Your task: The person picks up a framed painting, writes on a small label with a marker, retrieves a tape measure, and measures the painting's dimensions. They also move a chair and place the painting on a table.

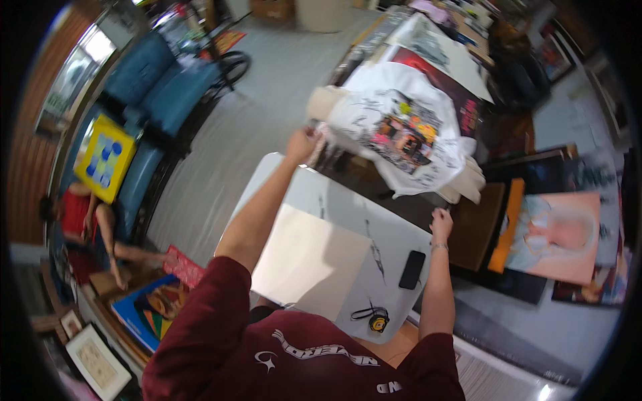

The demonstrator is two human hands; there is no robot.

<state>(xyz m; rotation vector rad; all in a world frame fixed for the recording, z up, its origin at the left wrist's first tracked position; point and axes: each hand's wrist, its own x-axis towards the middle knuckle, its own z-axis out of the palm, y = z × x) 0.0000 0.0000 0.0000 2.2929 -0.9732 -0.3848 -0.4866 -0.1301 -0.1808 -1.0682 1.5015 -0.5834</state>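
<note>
Lettering in your view: broad white capitals run in a wavy band across your maroon shirt (pixel 314 354), beside a crescent emblem (pixel 265 361), with further white capitals toward the lower edge. Pink lettering marks the dark poster (pixel 470 99). Black script-like marks on the white cloth (pixel 358 107) are too blurred for you to read.
</note>
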